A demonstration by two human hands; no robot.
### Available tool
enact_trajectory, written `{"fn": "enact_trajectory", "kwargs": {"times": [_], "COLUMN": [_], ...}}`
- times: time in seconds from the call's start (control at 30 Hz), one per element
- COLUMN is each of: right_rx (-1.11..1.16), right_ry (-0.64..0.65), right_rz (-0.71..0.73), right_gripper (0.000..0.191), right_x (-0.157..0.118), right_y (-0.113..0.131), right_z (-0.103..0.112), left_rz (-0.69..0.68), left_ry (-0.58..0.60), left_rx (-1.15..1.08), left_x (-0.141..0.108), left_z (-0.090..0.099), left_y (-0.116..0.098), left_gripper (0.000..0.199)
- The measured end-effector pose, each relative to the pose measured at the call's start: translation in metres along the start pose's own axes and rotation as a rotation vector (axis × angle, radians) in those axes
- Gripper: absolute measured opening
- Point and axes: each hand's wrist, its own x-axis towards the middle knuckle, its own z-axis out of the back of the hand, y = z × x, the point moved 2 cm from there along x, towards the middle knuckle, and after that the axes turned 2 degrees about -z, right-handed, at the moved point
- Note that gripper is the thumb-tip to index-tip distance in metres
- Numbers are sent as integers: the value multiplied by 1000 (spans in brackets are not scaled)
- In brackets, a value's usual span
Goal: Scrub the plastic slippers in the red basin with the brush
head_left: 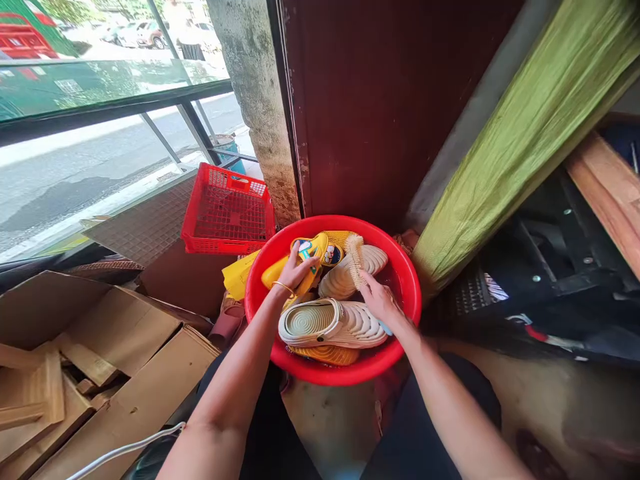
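Between my knees stands a red basin (413, 293) filled with foam clogs. My left hand (296, 268) grips a yellow clog (315, 248) with colourful charms, at the basin's left side. A scrub brush (354, 257) with pale bristles is in my right hand (379, 298), its bristles pointing up and away from me. A cream clog (345, 323) lies across the near side on top of a darker yellow clog (330, 355). Behind it rests another cream clog (340, 277), partly covered by the brush and my right hand. A light blue bit shows under my right wrist.
A red plastic crate (227, 210) sits beyond the basin to the left. Cardboard boxes (165, 347) with wood pieces (50, 380) lie at my left. Ahead is a dark red door panel (370, 113); a green cloth (500, 173) hangs to the right.
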Motion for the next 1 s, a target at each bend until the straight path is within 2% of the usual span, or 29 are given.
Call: {"fn": "enact_trajectory", "kwargs": {"times": [0.07,0.13,0.23,0.3,0.37,0.43,0.5,0.53,0.6,0.7,0.8,0.87,0.93,1.0], "right_rx": [-83,-183,-277,-295,-328,-369,-386,-385,-390,-439,-475,-465,-446,-446], "right_ry": [60,93,96,150,226,286,307,315,313,222,113,121,171,197], "right_rz": [-39,-117,-184,-106,10,91,137,154,149,5,-140,-102,26,106], "right_gripper": [54,54,56,56,56,57,57,56,55,56,58,56,54,53], "right_x": [-4,-7,-7,-7,-11,-15,-18,-18,-15,-4,3,3,-1,-4], "right_y": [-2,-5,-9,-6,0,7,10,10,5,-12,-24,-23,-17,-14], "right_z": [-2,-2,1,2,1,1,2,2,3,7,11,9,4,1], "left_rz": [-116,-132,-113,-168,-286,-375,-379,-359,-299,-175,-80,-42,-11,14], "left_ry": [-77,-97,-158,-214,-167,16,192,229,220,166,208,275,332,368], "left_rx": [363,663,933,1015,1001,883,759,737,782,888,904,899,888,870], "left_x": [3,1,-8,-15,-20,-23,-24,-23,-21,-16,-9,-4,-1,1], "left_z": [9,13,13,9,-1,-15,-30,-37,-48,-56,-56,-56,-57,-60], "left_y": [2,6,8,7,6,10,17,21,27,33,38,42,47,52], "left_gripper": [98,96,83,73,58,42,36,37,51,81,91,87,85,95]}}
